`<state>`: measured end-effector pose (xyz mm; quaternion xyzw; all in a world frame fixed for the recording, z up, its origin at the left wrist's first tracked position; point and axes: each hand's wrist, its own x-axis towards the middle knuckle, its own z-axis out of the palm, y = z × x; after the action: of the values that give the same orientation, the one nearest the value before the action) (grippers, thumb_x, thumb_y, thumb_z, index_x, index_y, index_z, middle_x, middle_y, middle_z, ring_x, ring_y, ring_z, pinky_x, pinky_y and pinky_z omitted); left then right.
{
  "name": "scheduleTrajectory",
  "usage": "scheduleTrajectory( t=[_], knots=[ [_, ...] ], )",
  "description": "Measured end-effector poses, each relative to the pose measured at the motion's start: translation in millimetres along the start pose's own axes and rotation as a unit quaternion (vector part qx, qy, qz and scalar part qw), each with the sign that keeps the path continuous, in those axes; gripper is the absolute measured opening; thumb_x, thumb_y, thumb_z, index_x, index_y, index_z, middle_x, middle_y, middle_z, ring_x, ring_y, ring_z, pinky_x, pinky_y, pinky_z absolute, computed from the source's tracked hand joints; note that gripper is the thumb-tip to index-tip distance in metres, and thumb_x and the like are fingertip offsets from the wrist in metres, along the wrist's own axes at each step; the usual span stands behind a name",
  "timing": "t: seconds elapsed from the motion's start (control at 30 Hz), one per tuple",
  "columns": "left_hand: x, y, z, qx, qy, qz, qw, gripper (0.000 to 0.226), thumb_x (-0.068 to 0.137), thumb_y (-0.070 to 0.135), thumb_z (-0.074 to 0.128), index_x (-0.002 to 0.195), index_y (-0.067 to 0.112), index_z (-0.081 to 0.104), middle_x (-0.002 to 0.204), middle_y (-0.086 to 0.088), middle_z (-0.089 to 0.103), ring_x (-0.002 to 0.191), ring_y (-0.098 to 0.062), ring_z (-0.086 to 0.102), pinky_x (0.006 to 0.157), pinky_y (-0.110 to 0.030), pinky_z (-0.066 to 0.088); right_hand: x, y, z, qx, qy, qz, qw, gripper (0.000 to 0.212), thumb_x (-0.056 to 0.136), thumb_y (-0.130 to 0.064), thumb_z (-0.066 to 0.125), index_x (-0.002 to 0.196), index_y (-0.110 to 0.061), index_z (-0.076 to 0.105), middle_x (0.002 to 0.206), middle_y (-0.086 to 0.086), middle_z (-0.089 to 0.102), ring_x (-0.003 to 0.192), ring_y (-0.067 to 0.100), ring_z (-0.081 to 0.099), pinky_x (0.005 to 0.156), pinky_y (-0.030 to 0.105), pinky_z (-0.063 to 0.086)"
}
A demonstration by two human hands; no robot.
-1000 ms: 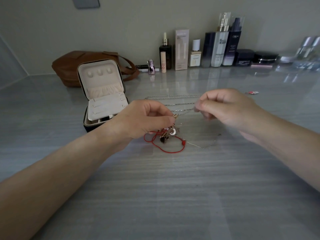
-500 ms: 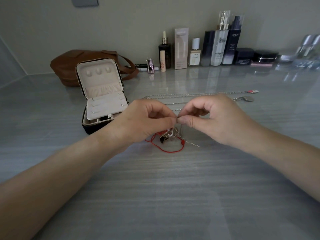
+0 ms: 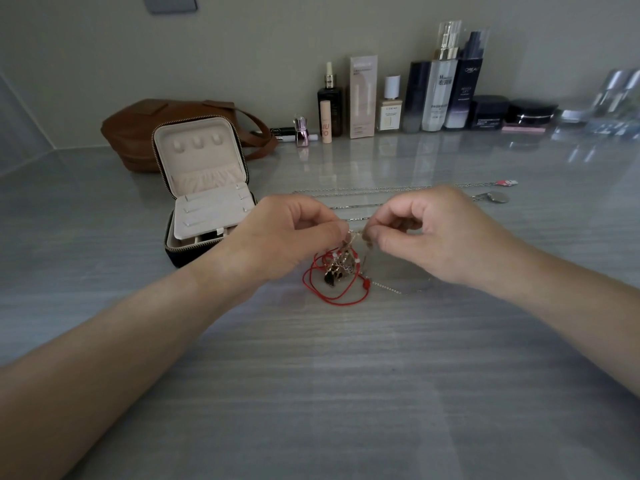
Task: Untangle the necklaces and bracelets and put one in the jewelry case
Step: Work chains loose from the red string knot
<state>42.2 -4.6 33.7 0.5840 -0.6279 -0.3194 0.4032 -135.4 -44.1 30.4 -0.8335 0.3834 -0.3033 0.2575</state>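
With the tangle as the centre of the dial, both forearms reach in from 7 and 5 o'clock over the grey streaked table (image 3: 311, 393). The tangle (image 3: 341, 268) of gold chain and charms hangs at mid-table, its lower part resting on the surface. A red cord (image 3: 330, 297) loops out of it toward 6 o'clock, and a thin chain trails toward 4 o'clock.

The left hand (image 3: 287, 237), at 9 o'clock, has its fingers curled and pinches the top of the tangle between thumb and forefinger. The right hand (image 3: 440, 237), at 3 o'clock, pinches the same fine strand just beside it. A second ago the right hand was drawn out well apart from the left; now the fingertips nearly meet.

At 12 o'clock, silver chains (image 3: 363, 191) lie stretched across the table. A round pendant (image 3: 496, 197) shows at 2 o'clock, where the right hand covered it before. The jewelry case (image 3: 204, 188) stands open at 10 o'clock with no necklace or bracelet seen in it. Behind it sits a brown bag (image 3: 149, 133), and cosmetic bottles (image 3: 440, 88) line the wall from 12 to 2 o'clock.
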Motion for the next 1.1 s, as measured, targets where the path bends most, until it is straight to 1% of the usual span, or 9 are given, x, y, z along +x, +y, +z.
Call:
scheduleTrajectory(
  t=[0.13, 0.2, 0.3, 0.43, 0.6, 0.77, 0.83, 0.97, 1.1],
  knots=[
    [-0.5, 0.3, 1.0, 0.011, -0.004, -0.008, 1.000, 0.015, 0.083, 0.021, 0.065, 0.068, 0.021, 0.068, 0.058, 0.013, 0.065, 0.057, 0.005, 0.057, 0.056, -0.007, 0.042, 0.4, -2.3, -1.4, 0.011, 0.012, 0.006, 1.000, 0.010, 0.081, -0.017, 0.068, 0.076, -0.026, 0.067, 0.072, -0.010, 0.065, 0.066, -0.002, 0.056, 0.061, 0.009, 0.045],
    [0.3, 0.1, -0.2, 0.021, 0.002, -0.011, 1.000, 0.014, 0.083, 0.023, 0.065, 0.071, 0.021, 0.070, 0.067, 0.010, 0.069, 0.062, 0.004, 0.058, 0.057, -0.008, 0.043, 0.6, -3.2, -1.9, 0.013, 0.019, 0.011, 1.000, 0.013, 0.079, -0.014, 0.069, 0.074, -0.026, 0.066, 0.067, -0.013, 0.061, 0.062, -0.006, 0.053, 0.059, 0.006, 0.042],
    [1.1, 0.2, -1.4, 0.022, 0.017, -0.005, 1.000, 0.013, 0.084, 0.024, 0.064, 0.073, 0.020, 0.070, 0.080, 0.003, 0.072, 0.065, 0.003, 0.059, 0.058, -0.009, 0.043, 0.9, -3.1, -1.9, 0.002, 0.018, 0.018, 1.000, 0.014, 0.077, -0.014, 0.070, 0.072, -0.026, 0.065, 0.066, -0.012, 0.061, 0.059, -0.007, 0.052, 0.057, 0.006, 0.042],
    [1.4, 0.1, -1.2, -0.005, 0.050, -0.001, 0.999, 0.018, 0.087, 0.020, 0.061, 0.071, 0.023, 0.067, 0.071, 0.008, 0.070, 0.065, -0.001, 0.060, 0.062, -0.015, 0.046, 1.8, -1.4, -2.3, -0.018, 0.006, 0.021, 1.000, 0.011, 0.077, -0.019, 0.070, 0.072, -0.027, 0.064, 0.068, -0.012, 0.062, 0.060, -0.008, 0.052, 0.056, 0.005, 0.042],
    [3.2, 0.6, -2.0, -0.074, 0.036, -0.020, 0.996, 0.027, 0.094, 0.015, 0.050, 0.070, 0.020, 0.063, 0.079, 0.006, 0.073, 0.072, -0.006, 0.062, 0.067, -0.025, 0.044, 2.8, 3.4, -3.4, -0.031, 0.001, 0.014, 0.999, 0.007, 0.082, -0.024, 0.067, 0.076, -0.028, 0.065, 0.071, -0.012, 0.064, 0.062, -0.008, 0.053, 0.057, 0.006, 0.041],
    [4.7, -0.2, -1.2, -0.140, 0.037, -0.056, 0.988, 0.025, 0.096, 0.013, 0.044, 0.075, 0.013, 0.058, 0.089, -0.010, 0.072, 0.077, -0.018, 0.063, 0.070, -0.031, 0.045, 2.5, 3.4, -1.7, -0.028, -0.002, -0.003, 1.000, 0.013, 0.088, -0.023, 0.062, 0.077, -0.030, 0.061, 0.070, -0.013, 0.060, 0.060, -0.008, 0.051, 0.056, 0.007, 0.039],
    [4.6, 0.1, -1.5, -0.167, 0.033, -0.066, 0.983, 0.023, 0.096, 0.012, 0.042, 0.078, 0.011, 0.055, 0.086, -0.014, 0.068, 0.074, -0.021, 0.061, 0.066, -0.030, 0.044, 2.4, 2.6, -1.4, -0.024, 0.001, -0.007, 1.000, 0.016, 0.089, -0.022, 0.060, 0.076, -0.032, 0.059, 0.067, -0.014, 0.058, 0.058, -0.008, 0.051, 0.055, 0.007, 0.039],
    [4.3, 0.6, -1.6, -0.206, 0.012, -0.068, 0.976, 0.022, 0.097, 0.012, 0.039, 0.080, 0.008, 0.052, 0.076, -0.010, 0.058, 0.064, -0.020, 0.054, 0.063, -0.030, 0.042, 1.8, 0.7, -1.7, -0.015, -0.002, -0.010, 1.000, 0.019, 0.090, -0.021, 0.058, 0.074, -0.032, 0.056, 0.061, -0.016, 0.053, 0.055, -0.010, 0.049, 0.054, 0.006, 0.037],
    [3.2, 0.6, -0.7, -0.235, -0.003, -0.068, 0.970, 0.025, 0.098, 0.013, 0.038, 0.077, 0.010, 0.051, 0.073, -0.008, 0.055, 0.059, -0.017, 0.054, 0.062, -0.030, 0.042, 1.6, -0.9, -1.1, 0.008, -0.008, -0.007, 1.000, 0.019, 0.090, -0.020, 0.059, 0.074, -0.030, 0.057, 0.054, -0.018, 0.052, 0.052, -0.010, 0.049, 0.052, 0.006, 0.036]
  ],
)
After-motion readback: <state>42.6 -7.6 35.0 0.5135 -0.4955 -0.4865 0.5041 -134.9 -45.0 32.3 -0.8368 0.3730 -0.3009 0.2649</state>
